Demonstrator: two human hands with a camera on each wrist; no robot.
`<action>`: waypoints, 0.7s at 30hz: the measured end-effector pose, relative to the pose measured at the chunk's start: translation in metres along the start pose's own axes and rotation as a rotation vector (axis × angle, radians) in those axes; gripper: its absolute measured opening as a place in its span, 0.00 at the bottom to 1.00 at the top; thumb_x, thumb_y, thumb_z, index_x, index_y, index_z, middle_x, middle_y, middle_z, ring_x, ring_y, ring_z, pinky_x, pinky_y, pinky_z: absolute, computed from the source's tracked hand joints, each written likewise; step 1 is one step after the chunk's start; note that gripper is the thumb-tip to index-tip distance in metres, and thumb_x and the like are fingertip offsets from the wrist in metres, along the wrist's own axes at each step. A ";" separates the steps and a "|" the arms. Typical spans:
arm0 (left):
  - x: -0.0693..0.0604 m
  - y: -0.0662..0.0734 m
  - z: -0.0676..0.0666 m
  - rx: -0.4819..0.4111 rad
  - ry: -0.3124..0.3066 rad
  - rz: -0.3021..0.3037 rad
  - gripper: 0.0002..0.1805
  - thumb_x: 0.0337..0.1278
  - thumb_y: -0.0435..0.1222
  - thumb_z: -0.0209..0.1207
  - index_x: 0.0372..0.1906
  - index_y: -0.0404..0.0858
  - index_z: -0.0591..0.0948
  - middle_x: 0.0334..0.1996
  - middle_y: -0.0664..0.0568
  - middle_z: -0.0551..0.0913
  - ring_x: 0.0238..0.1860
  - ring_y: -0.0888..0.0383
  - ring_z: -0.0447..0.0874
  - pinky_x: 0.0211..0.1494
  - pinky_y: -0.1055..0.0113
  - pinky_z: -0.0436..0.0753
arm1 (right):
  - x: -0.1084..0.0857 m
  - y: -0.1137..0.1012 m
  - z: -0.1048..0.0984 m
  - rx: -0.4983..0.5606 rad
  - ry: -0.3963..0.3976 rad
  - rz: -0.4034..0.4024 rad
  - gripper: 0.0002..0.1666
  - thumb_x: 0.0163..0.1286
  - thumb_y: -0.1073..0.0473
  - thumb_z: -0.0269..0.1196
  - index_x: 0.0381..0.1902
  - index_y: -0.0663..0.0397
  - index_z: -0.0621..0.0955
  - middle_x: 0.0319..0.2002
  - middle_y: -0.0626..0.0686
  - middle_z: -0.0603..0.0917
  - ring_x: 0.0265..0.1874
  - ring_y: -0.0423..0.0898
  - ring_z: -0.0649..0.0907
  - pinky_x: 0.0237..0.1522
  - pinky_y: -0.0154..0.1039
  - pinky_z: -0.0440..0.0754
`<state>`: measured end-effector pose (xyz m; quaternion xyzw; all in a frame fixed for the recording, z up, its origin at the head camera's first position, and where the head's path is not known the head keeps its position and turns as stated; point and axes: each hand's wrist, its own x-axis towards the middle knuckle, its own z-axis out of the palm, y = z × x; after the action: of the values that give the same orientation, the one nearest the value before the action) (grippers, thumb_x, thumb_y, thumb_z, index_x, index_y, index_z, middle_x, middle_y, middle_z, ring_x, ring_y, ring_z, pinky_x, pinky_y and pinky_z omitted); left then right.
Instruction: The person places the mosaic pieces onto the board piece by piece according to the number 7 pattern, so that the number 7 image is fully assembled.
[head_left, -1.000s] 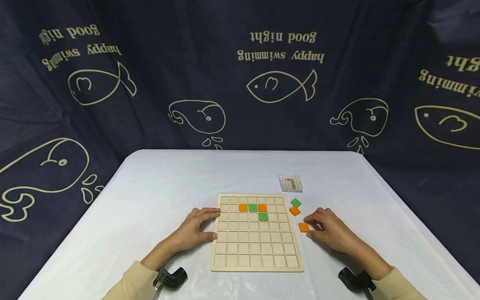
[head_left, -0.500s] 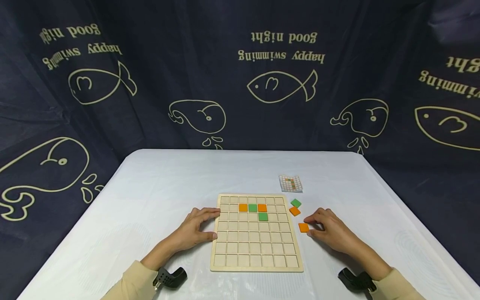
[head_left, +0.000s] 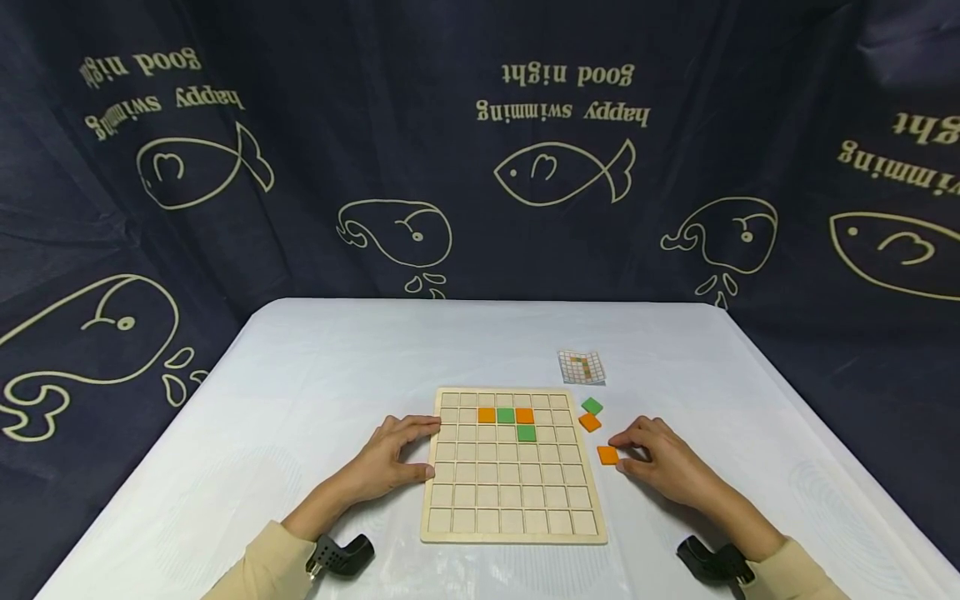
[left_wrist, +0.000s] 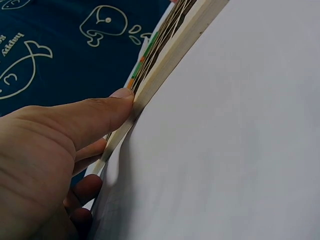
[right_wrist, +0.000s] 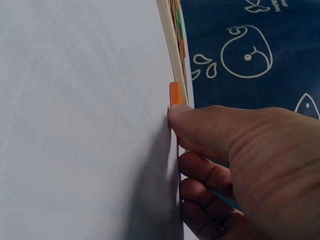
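Observation:
A square wooden grid board lies flat on the white table. Orange tiles and green tiles sit in some of its upper cells. My left hand rests at the board's left side, fingertips on the rim and thumb against the edge; its wrist view shows the thumb touching the frame. Right of the board lies a loose orange tile. My right hand rests beside it, thumb and index finger at its right corners. In the right wrist view, the thumb covers part of this tile.
Another orange tile and a green tile lie by the board's upper right edge. Behind them is a small printed grid card. A dark curtain with fish and whale drawings hangs beyond the table.
The right thumb has shifted very slightly to the right. The left hand, the board and the tiles have not visibly moved.

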<state>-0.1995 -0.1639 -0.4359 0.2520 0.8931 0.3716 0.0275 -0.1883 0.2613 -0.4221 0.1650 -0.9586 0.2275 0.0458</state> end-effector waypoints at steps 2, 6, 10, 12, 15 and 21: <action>0.000 0.000 0.000 0.001 0.001 0.001 0.35 0.47 0.46 0.68 0.64 0.46 0.72 0.67 0.61 0.68 0.50 0.63 0.60 0.57 0.60 0.61 | 0.000 0.000 0.000 0.002 0.007 0.000 0.12 0.56 0.57 0.70 0.40 0.43 0.84 0.37 0.39 0.78 0.41 0.39 0.72 0.44 0.39 0.73; 0.000 0.000 0.000 -0.002 0.001 0.003 0.35 0.47 0.46 0.68 0.64 0.45 0.72 0.67 0.61 0.68 0.49 0.62 0.60 0.57 0.60 0.61 | 0.000 0.001 0.001 0.006 0.018 0.000 0.11 0.56 0.59 0.69 0.39 0.43 0.84 0.37 0.39 0.78 0.40 0.38 0.72 0.43 0.38 0.72; 0.000 0.000 0.000 -0.003 -0.001 0.003 0.35 0.47 0.46 0.68 0.64 0.45 0.72 0.67 0.61 0.68 0.49 0.62 0.61 0.57 0.60 0.61 | -0.001 0.001 0.002 0.010 0.031 -0.008 0.11 0.57 0.59 0.69 0.38 0.43 0.84 0.37 0.38 0.78 0.40 0.38 0.72 0.43 0.38 0.72; 0.000 0.000 0.000 -0.002 -0.002 0.001 0.35 0.47 0.46 0.68 0.64 0.45 0.72 0.67 0.61 0.68 0.49 0.62 0.61 0.56 0.61 0.61 | -0.001 0.002 0.002 0.018 0.038 -0.008 0.10 0.56 0.59 0.69 0.38 0.43 0.84 0.36 0.38 0.78 0.39 0.37 0.72 0.42 0.36 0.72; 0.000 0.000 0.000 0.001 -0.002 -0.002 0.35 0.48 0.46 0.68 0.64 0.46 0.72 0.67 0.61 0.68 0.49 0.62 0.61 0.56 0.62 0.62 | -0.001 0.001 0.002 0.032 0.044 -0.005 0.10 0.56 0.58 0.69 0.38 0.44 0.84 0.36 0.38 0.78 0.37 0.36 0.71 0.39 0.34 0.71; 0.000 0.000 0.000 0.001 -0.002 0.002 0.35 0.48 0.46 0.68 0.64 0.45 0.72 0.67 0.61 0.68 0.50 0.62 0.61 0.58 0.59 0.62 | 0.000 -0.001 0.001 0.050 0.057 0.011 0.11 0.56 0.59 0.69 0.39 0.45 0.84 0.34 0.40 0.79 0.35 0.36 0.73 0.36 0.32 0.71</action>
<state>-0.1995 -0.1639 -0.4363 0.2534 0.8930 0.3710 0.0277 -0.1881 0.2601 -0.4227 0.1542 -0.9518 0.2563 0.0678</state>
